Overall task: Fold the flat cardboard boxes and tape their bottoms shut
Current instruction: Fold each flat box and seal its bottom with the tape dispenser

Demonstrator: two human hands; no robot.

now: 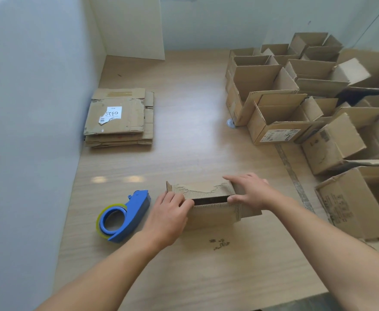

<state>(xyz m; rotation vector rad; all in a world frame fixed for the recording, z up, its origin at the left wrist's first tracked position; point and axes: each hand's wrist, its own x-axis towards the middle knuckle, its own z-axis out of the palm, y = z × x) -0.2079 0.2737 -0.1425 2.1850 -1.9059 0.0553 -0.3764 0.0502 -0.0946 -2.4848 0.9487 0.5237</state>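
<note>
A small cardboard box (211, 213) stands on the wooden table (184, 131) in front of me, with its top flaps folded partly inward and a dark gap between them. My left hand (169, 212) grips the box's left end, fingers on a flap. My right hand (249, 190) presses on the right end, fingers spread over the far flap and thumb at the gap. A blue tape dispenser (123, 217) with a roll of clear tape lies on the table just left of my left hand. A stack of flat cardboard boxes (119, 117) rests at the far left by the wall.
Several folded open boxes (296, 93) crowd the table's right side, from the far corner down to a larger box (358, 203) near my right forearm. White walls (27, 108) close the left and back. Small cardboard scraps (219, 243) lie near the front.
</note>
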